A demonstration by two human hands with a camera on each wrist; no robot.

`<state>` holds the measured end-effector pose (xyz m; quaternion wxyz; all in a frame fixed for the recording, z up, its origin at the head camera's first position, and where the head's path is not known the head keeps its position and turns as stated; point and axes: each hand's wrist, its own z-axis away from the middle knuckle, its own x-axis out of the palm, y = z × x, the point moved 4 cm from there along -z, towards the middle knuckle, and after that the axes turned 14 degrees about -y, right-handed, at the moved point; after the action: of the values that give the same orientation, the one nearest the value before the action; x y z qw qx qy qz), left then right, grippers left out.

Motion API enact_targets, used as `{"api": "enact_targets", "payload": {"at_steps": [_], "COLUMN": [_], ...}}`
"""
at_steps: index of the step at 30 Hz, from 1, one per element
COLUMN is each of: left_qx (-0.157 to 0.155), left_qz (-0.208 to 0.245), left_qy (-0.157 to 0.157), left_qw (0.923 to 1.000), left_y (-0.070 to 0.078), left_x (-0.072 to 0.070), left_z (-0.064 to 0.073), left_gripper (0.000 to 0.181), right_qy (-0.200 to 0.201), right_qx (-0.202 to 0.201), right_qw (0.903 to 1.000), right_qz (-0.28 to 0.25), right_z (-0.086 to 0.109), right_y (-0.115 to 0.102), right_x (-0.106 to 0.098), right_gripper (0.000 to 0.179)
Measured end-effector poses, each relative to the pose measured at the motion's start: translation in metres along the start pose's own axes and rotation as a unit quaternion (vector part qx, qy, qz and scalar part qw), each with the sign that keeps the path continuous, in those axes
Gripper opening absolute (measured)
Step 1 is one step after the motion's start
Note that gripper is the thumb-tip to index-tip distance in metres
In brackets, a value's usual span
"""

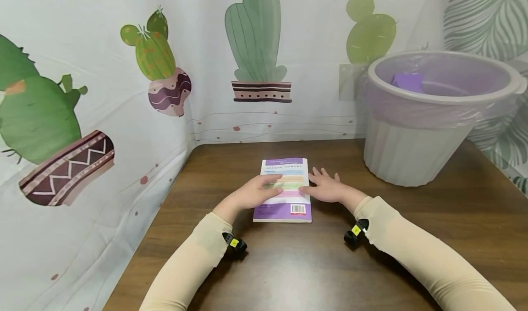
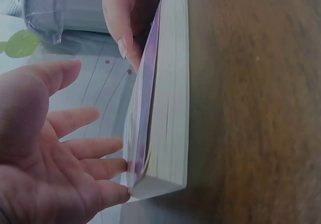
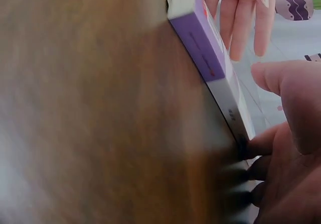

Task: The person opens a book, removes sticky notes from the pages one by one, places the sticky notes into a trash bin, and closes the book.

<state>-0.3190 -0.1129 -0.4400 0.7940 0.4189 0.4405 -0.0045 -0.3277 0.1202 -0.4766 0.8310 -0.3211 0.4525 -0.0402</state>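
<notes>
A thick paperback book [image 1: 284,212] lies on the wooden table with its back cover up; purple bands, coloured stripes and a barcode show on it. My left hand [image 1: 249,192] reaches over its left side, fingers loosely extended above the cover. In the left wrist view, the lower fingertips of that hand [image 2: 65,153] are right at the cover's edge, beside the cream page block. On the right, my other hand [image 1: 327,188] has its fingers spread at the book's spine. The right wrist view shows those fingertips [image 3: 261,146] low by the purple-and-white spine [image 3: 200,48].
A tall grey bin [image 1: 406,150] with a translucent purple liner stands at the back right, a purple item [image 1: 407,82] inside it. White cloth printed with cacti [image 1: 257,40] hangs behind and to the left of the table [image 1: 284,269]. Both sleeves bear black wrist cameras.
</notes>
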Motion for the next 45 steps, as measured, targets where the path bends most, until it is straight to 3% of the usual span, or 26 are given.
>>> {"api": "enact_targets", "payload": {"at_steps": [6,9,13,16,24,32,39,45], "left_qx": [-0.012,-0.016,-0.019,-0.022,-0.023,-0.025,0.009,0.026], "left_qz": [-0.003,-0.006,-0.008,-0.008,-0.005,-0.005,0.005,0.017], "left_qy": [0.002,0.005,0.006,0.004,0.007,0.011,0.018,-0.003], "left_qw": [0.9999,0.9998,0.9998,0.9997,0.9997,0.9996,0.9998,0.9995], "left_y": [-0.005,-0.006,-0.004,-0.003,-0.004,-0.004,0.001,0.004], "left_x": [-0.001,0.001,0.003,0.003,0.002,0.004,0.007,0.015], "left_z": [0.000,0.000,-0.001,-0.001,0.000,0.001,-0.005,-0.007], "left_gripper": [0.061,0.060,0.059,0.060,0.059,0.058,0.056,0.059], "right_qy": [0.009,0.019,0.035,0.055,0.113,0.079,0.091,0.095], "right_qx": [-0.025,-0.052,-0.110,-0.122,-0.091,-0.053,-0.037,-0.030], "right_qw": [0.9991,0.9949,0.9726,0.9595,0.9586,0.9508,0.9583,0.9641], "right_qz": [-0.032,-0.084,-0.202,-0.248,-0.245,-0.295,-0.268,-0.246], "right_z": [-0.003,-0.003,-0.004,-0.005,-0.009,-0.015,-0.013,-0.005], "right_y": [-0.006,-0.008,-0.012,-0.014,-0.018,-0.012,-0.003,0.006], "right_x": [0.001,0.000,0.000,0.000,-0.008,-0.004,-0.009,-0.017], "right_gripper": [0.086,0.081,0.071,0.070,0.080,0.085,0.088,0.088]}}
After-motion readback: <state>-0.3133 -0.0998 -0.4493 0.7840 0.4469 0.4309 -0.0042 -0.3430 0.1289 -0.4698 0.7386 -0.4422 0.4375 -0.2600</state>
